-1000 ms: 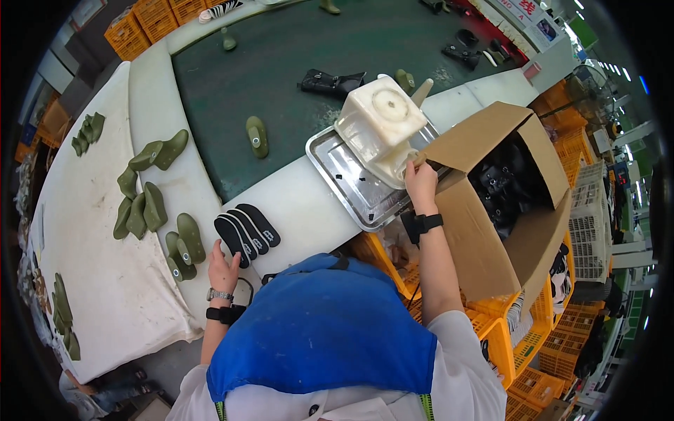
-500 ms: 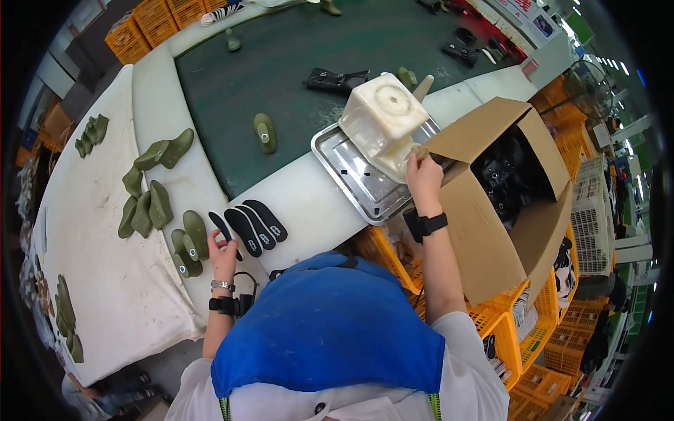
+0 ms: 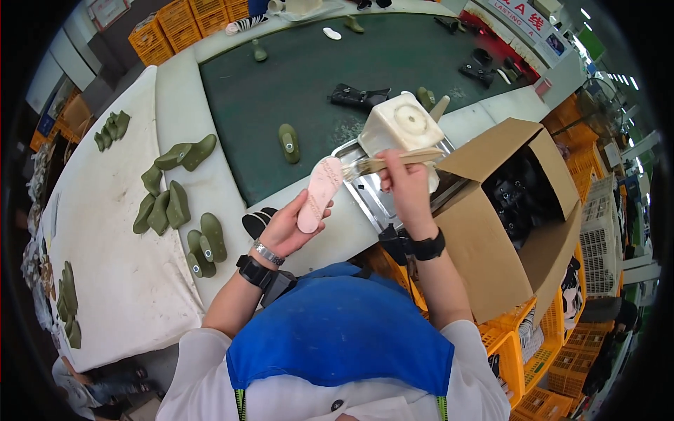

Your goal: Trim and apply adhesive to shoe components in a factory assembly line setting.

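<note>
In my left hand (image 3: 286, 231) lies a pink-faced insole (image 3: 320, 195), toe end up and gripped along its lower half. My right hand (image 3: 406, 188) grasps a brush (image 3: 364, 166) by its pale handle, the bristles at the insole's toe edge; I cannot tell whether they touch it. Behind the brush, a whitish square plastic container (image 3: 401, 123) lies tilted in a metal tray (image 3: 366, 208). Black insoles (image 3: 254, 224) rest on the white worktop beside my left hand, which partly covers them.
Olive-green shoe lasts (image 3: 160, 212) stand in groups on the cloth-covered table (image 3: 126, 281) at left. More lasts and a black boot (image 3: 358, 96) are on the dark green belt (image 3: 246, 126). At right, an open cardboard box (image 3: 484, 259) of black footwear sits above orange crates (image 3: 516, 358).
My left hand has picked up an insole from the row and brought it rightward, pink face up. My right hand has lifted the brush from beside the container to the insole.
</note>
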### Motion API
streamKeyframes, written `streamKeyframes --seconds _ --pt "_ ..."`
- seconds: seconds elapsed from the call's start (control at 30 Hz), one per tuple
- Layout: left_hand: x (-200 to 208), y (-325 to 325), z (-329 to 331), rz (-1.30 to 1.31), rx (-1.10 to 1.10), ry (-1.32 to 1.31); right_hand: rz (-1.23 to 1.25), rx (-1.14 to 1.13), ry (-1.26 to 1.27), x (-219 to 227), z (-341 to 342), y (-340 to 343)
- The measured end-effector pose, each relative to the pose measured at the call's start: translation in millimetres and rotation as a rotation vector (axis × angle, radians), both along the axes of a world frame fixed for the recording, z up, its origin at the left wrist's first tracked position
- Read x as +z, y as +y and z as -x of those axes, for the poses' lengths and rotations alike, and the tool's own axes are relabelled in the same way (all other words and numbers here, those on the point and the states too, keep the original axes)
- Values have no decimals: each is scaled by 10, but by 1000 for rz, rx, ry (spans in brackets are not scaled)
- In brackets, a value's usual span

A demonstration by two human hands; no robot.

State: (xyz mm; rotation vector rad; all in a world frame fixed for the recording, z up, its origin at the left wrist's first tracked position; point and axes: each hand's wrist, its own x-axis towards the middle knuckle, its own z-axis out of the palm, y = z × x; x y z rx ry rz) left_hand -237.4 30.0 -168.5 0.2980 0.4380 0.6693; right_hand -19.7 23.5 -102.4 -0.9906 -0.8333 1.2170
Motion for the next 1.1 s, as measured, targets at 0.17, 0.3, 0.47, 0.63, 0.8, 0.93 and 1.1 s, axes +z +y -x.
streamKeyframes --seconds 0.17,0.3,0.47,0.63,0.8,0.93,1.1 --pt "19 32 -115 -42 -62 -56 -320 -11 -527 -60 258 84" --pt "14 21 -101 -70 -55 -34 -337 -147 -686 -92 213 215" --pt "-56 24 -104 -72 -29 -69 -299 -309 -635 -286 66 303" --pt "-107 42 -132 22 84 -137 -264 -242 -657 -289 301 -64" --pt "-125 34 -142 57 62 -136 -299 -373 -623 -356 224 32" --pt "-154 13 -160 13 -11 -86 -306 -364 -721 -362 67 258" --pt "-198 61 -168 -11 -30 -142 -537 -142 -852 -243 350 0"
